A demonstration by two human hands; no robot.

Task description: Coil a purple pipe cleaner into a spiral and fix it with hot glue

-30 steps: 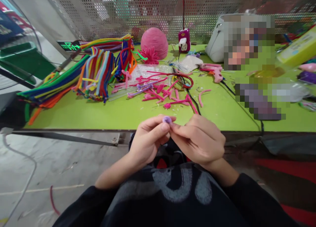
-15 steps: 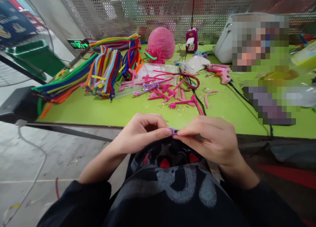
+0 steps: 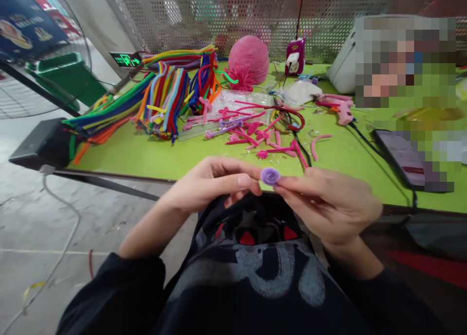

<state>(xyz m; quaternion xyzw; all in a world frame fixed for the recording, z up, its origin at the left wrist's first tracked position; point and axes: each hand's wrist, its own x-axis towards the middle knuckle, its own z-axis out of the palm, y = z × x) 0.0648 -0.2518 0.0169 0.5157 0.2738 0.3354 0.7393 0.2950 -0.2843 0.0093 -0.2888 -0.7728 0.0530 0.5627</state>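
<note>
A purple pipe cleaner coil [image 3: 270, 176], wound into a small flat spiral, is pinched between the thumb and index finger of my right hand [image 3: 328, 201]. My left hand [image 3: 219, 182] is just to its left, fingers loosely curled and the thumb off the coil. Its index fingertip reaches the coil's left edge; whether it touches is hard to tell. Beyond my hands, short pink pipe cleaner pieces [image 3: 279, 150] and a purple piece [image 3: 229, 124] lie scattered on the green table [image 3: 175, 162].
Bundled coloured pipe cleaners [image 3: 160, 99] lie at the left, near a pink ball [image 3: 251, 58]. Red-handled scissors [image 3: 297, 118] are beyond the pink pieces. A pink glue gun [image 3: 337, 107] with a black cord and a phone [image 3: 399, 157] are at the right.
The purple coil has turned to face up and moved slightly up and right with my right hand. My left thumb has come off it. The view has shifted a little.
</note>
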